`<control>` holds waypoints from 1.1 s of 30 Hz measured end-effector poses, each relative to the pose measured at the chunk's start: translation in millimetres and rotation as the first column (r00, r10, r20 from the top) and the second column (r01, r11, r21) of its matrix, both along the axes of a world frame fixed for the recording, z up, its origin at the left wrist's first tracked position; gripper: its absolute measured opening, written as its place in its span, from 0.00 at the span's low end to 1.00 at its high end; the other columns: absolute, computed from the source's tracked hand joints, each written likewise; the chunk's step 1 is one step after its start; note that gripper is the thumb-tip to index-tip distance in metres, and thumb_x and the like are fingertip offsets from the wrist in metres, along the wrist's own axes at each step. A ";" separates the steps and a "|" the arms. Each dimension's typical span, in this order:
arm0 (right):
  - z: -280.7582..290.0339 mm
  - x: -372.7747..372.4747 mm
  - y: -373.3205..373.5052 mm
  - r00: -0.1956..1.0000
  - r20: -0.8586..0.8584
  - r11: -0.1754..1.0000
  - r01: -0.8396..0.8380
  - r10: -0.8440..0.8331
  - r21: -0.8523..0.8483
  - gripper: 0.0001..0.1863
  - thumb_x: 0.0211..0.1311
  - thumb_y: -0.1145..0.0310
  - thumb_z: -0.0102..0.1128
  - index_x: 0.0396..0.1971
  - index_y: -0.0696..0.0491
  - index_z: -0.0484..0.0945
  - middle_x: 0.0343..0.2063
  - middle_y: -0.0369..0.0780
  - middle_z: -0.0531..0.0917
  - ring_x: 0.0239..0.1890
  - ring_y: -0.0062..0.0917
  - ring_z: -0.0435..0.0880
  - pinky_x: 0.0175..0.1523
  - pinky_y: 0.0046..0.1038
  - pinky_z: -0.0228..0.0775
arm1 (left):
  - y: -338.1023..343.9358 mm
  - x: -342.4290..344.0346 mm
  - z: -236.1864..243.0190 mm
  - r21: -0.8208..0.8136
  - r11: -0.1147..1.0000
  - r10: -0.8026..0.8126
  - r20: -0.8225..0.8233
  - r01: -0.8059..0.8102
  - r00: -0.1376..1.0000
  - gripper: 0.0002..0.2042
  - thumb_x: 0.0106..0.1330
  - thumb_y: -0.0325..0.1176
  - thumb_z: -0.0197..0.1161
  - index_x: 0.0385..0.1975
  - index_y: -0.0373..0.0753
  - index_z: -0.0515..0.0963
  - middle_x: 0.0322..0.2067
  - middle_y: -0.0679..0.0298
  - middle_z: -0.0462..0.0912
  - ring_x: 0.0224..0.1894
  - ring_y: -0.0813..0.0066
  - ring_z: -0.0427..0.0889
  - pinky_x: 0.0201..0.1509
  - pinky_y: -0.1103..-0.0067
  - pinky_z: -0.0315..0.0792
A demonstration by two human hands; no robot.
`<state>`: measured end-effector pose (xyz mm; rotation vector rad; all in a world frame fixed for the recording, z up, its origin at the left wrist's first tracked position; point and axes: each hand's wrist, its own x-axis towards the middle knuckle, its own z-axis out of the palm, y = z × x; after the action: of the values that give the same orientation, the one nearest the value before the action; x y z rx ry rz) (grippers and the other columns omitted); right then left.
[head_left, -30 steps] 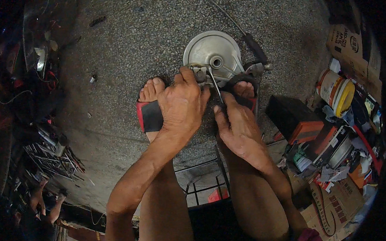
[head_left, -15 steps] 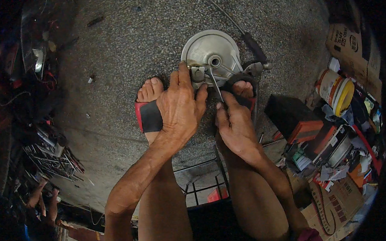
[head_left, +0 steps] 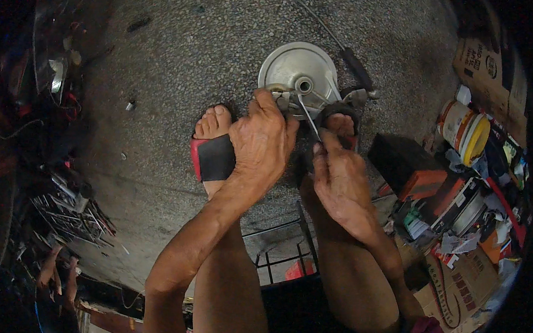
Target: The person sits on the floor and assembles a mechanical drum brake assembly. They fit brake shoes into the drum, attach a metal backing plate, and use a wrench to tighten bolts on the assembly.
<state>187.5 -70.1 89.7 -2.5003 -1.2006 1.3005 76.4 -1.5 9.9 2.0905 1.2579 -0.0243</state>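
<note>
A round silver metal brake plate with a central hub hole lies on the floor in front of my feet. My left hand has its fingers bent against a small metal bracket at the plate's near left side, the fingertips partly hidden. My right hand is closed round a thin, light metal tool. The tool slants up and left, its tip at the plate just below the hub. What handle it has is covered by my fingers.
Beside the plate lies a dark-handled metal rod. To the right are a black and orange box, a yellow-rimmed bucket, and cardboard. Metal tools are heaped left. My sandalled feet flank the work.
The plate sits slightly further right in the picture, along with my hands and feet. My right hand has drawn a little back toward me, showing more of the tool.
</note>
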 end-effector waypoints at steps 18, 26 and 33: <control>5.2 26.3 21.3 0.960 0.140 0.941 -0.268 0.243 0.206 0.08 0.57 0.74 0.51 0.32 0.61 0.76 0.23 0.55 0.77 0.28 0.52 0.77 0.35 0.47 0.66 | -4.2 -1.0 -7.5 -0.162 0.984 0.084 0.043 -0.076 0.996 0.19 0.59 0.36 0.63 0.39 0.30 0.61 0.28 0.46 0.78 0.25 0.47 0.82 0.27 0.62 0.76; 14.2 26.5 34.4 0.949 0.152 0.947 -0.295 0.275 0.126 0.11 0.56 0.74 0.52 0.39 0.58 0.77 0.25 0.53 0.79 0.31 0.51 0.78 0.41 0.48 0.66 | -2.9 -0.9 -4.8 -0.220 0.965 0.153 0.035 -0.142 0.988 0.18 0.62 0.37 0.62 0.36 0.30 0.62 0.20 0.40 0.78 0.25 0.41 0.80 0.27 0.58 0.72; 21.7 23.4 37.3 0.877 0.325 0.851 -0.445 0.353 0.279 0.14 0.51 0.72 0.60 0.40 0.52 0.77 0.32 0.43 0.80 0.38 0.41 0.78 0.46 0.41 0.68 | -0.6 -1.6 -0.6 -0.238 0.964 0.129 0.023 -0.120 0.991 0.17 0.62 0.35 0.60 0.37 0.29 0.62 0.21 0.45 0.79 0.23 0.45 0.81 0.27 0.60 0.74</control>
<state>210.9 -32.8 111.4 -2.2807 -1.9107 0.7232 74.8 -2.1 9.3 1.7988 1.2943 -0.0743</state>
